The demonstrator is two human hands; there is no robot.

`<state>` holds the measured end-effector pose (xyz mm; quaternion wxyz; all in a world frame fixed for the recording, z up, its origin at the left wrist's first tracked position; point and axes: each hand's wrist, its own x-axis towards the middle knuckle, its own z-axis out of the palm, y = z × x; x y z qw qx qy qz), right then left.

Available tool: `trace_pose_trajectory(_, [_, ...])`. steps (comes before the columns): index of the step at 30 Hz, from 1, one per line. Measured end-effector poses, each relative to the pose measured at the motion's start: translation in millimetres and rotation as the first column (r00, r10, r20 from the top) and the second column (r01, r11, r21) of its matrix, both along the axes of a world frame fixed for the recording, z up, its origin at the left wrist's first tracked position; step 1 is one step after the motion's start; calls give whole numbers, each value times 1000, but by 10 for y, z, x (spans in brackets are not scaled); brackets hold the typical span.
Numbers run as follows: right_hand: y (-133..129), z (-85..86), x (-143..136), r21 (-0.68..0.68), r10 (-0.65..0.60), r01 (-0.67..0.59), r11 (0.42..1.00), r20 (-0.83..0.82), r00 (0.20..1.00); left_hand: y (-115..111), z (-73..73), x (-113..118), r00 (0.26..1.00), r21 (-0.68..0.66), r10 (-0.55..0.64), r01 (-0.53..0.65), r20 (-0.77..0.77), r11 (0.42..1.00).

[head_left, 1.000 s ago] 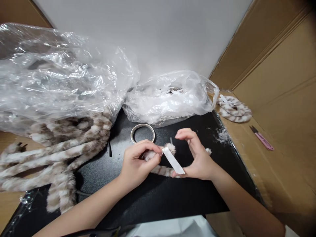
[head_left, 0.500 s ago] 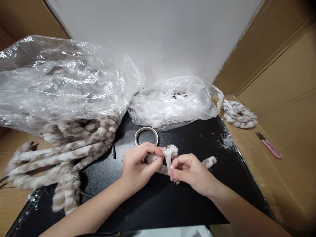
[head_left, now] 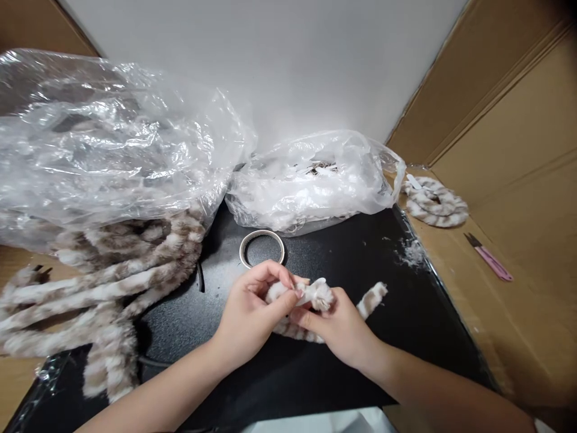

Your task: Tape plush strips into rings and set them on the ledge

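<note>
Between my hands is a fluffy plush strip [head_left: 321,296], mottled white and brown, its tufted end pointing right. A white band, tape or a label, lies around it just behind that end. My left hand [head_left: 255,307] pinches the strip and the band with thumb and forefinger. My right hand [head_left: 340,328] is curled around the strip's end from below, its thumb close to the left fingertips. More of the strip passes under my hands, and its other end [head_left: 373,299] lies on the black tabletop to the right. Part of the strip is hidden by my fingers.
A tape roll [head_left: 262,248] lies just beyond my hands. Many similar plush strips [head_left: 135,270] spill from a clear plastic bag [head_left: 112,150] at left. A smaller bag [head_left: 311,186] holds white pieces. At right are a coiled strip [head_left: 436,203], pink snips [head_left: 491,258] and fluff [head_left: 412,252].
The white piece, which stuck out as a loose tail between my hands, now lies against the strip. My right hand has moved left and closed around the strip's end. The view has shifted slightly.
</note>
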<state>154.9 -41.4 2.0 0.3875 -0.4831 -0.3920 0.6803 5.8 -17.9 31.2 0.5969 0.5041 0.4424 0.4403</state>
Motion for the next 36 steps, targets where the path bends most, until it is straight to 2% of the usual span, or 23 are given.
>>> trace_pose_trajectory(3, [-3, -22, 5, 109, -37, 28, 994, 82, 996, -41, 23, 6, 999, 43, -21, 22, -39, 999])
trace_pose_trajectory(6, [42, -20, 47, 262, -42, 13, 965, 107, 993, -56, 20, -11, 991, 154, -56, 75, -120, 985])
trace_pose_trajectory(9, [125, 10, 86, 240, -60, 33, 970, 105, 993, -45, -6, -35, 973, 274, -105, 161, -205, 948])
trace_pose_trajectory(11, [178, 23, 102, 194, -91, 71, 978, 92, 992, -36, -20, -45, 968, 295, -113, 178, -224, 939])
trace_pose_trajectory(17, [247, -29, 143, 211, -118, 100, 972, 75, 990, -39, -37, -58, 971, 189, -129, 168, -202, 968])
trace_pose_trajectory(24, [265, -96, 199, 413, -128, 54, 909, 154, 980, 25, -79, -48, 970, 54, -164, 176, -177, 983])
trace_pose_trajectory(28, [253, -130, 209, 468, -135, 31, 883, 190, 972, 52, -81, -36, 973, 24, -172, 178, -152, 984])
trace_pose_trajectory(31, [285, -155, 242, 413, -139, 66, 908, 150, 979, 42, -80, -35, 976, 47, -170, 178, -134, 983])
trace_pose_trajectory(34, [349, -133, 324, 223, -202, 192, 956, 22, 979, 23, -84, -42, 983, 130, -109, 128, -147, 983])
trace_pose_trajectory(36, [378, -79, 391, 127, -249, 254, 959, -58, 967, 12, -87, -49, 985, 184, -47, 78, -168, 980])
